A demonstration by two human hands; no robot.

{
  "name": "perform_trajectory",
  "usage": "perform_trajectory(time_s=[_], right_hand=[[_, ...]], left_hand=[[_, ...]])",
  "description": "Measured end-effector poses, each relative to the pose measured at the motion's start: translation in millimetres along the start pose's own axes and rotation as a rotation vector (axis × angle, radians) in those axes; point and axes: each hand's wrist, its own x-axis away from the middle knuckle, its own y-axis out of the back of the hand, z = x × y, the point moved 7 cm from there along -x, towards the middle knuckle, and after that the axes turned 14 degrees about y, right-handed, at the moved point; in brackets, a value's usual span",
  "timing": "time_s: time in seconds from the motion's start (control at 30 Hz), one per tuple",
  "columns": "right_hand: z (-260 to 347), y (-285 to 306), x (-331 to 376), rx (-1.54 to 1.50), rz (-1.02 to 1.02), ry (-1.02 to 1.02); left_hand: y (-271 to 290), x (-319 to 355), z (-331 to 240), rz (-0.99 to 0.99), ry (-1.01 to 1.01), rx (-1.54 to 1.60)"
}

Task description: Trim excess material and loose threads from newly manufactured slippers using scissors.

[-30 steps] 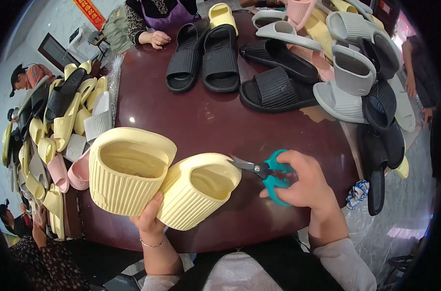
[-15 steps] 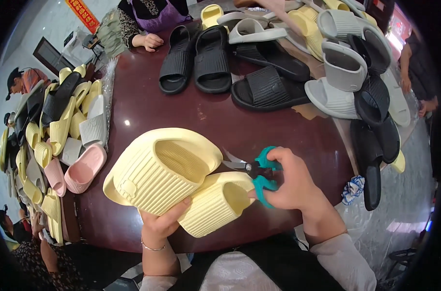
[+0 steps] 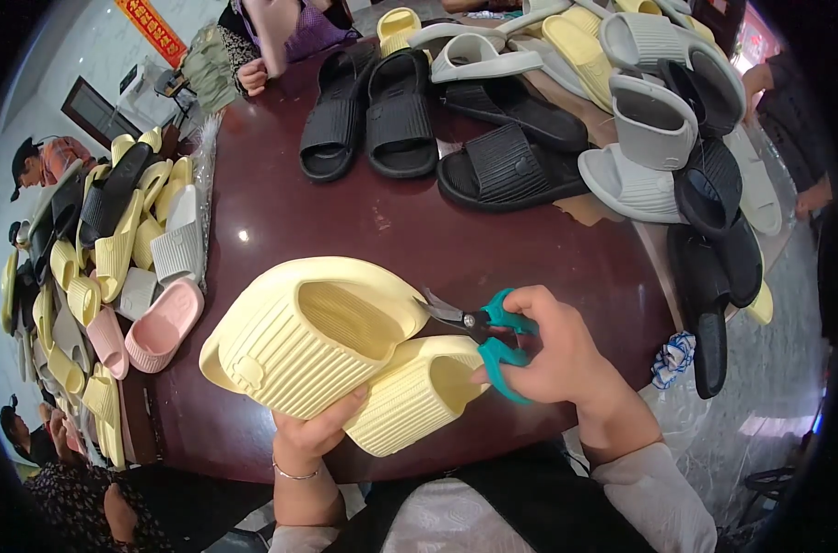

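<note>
Left hand (image 3: 313, 435) grips paired yellow slippers (image 3: 336, 359), palm hidden beneath them; right hand (image 3: 553, 355) closed on teal scissors (image 3: 488, 334), blade tips obscured at slipper edge

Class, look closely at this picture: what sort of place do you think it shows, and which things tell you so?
Probably a footwear workshop or finishing room. Piles of slides surround a dark table, and the right hand holds scissors against a yellow pair.

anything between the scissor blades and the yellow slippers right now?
Nothing visible. The right hand holds the teal scissors with the blade tips at the upper yellow slipper; the left hand grips both slippers from below, clear of the blades.
</note>
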Motion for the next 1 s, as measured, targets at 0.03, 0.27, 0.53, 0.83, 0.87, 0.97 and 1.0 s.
perform_trajectory(time_s=[0.03, 0.27, 0.53, 0.83, 0.87, 0.97, 1.0], right_hand=[[0, 0, 0, 0.007, 0.006, 0.003], [2, 0, -1, -0.042, -0.023, 0.016], [5, 1, -1, -0.01, -0.03, 0.049], [3, 0, 1, -0.02, -0.047, 0.06], [4, 0, 2, -0.021, -0.046, 0.06], [-6, 0, 8, -0.113, -0.044, -0.121], [-6, 1, 8, -0.113, -0.042, -0.122]], left_hand=[[0, 1, 1, -0.003, 0.005, 0.005], [0, 0, 0, -0.015, 0.0, 0.003], [1, 0, 0, -0.021, -0.012, -0.009], [2, -1, -1, -0.032, -0.009, -0.002], [2, 0, 0, -0.038, -0.004, -0.003], [3, 0, 1, -0.055, 0.007, -0.003], [3, 0, 2, -0.063, 0.013, -0.001]])
